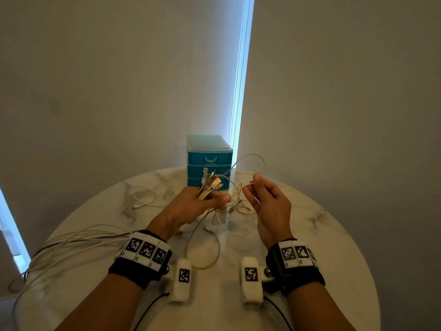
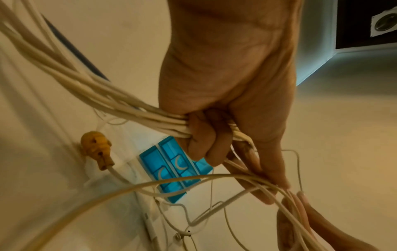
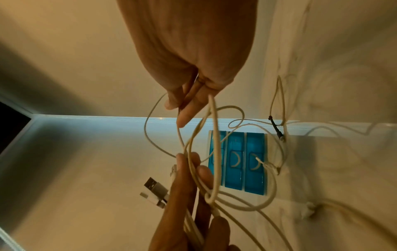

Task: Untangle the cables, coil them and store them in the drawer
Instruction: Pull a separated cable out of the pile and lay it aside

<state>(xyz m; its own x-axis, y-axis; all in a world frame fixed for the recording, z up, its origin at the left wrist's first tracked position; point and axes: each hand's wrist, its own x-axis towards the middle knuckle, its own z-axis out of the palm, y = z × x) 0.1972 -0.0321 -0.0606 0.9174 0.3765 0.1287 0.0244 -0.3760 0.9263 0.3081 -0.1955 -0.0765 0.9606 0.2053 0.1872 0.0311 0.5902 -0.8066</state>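
My left hand (image 1: 202, 201) grips a bundle of white cables (image 1: 207, 191) above the round marble table (image 1: 322, 235), their USB plugs (image 1: 211, 180) sticking up past the fingers. In the left wrist view the curled fingers (image 2: 201, 142) clamp the cable bundle (image 2: 103, 95), which trails off to the left. My right hand (image 1: 260, 192) pinches one thin white cable (image 1: 248, 161) that loops up and back toward the left hand. The right wrist view shows this loop (image 3: 212, 135) hanging from my fingertips (image 3: 182, 112). A blue drawer unit (image 1: 209, 161) with three shut drawers stands behind the hands.
Loose cable loops (image 1: 226, 225) lie on the table between my hands, and another cable (image 1: 143, 199) lies at the far left. The bundle's long strands (image 1: 71, 242) run off the table's left edge. A wall stands behind the drawer unit.
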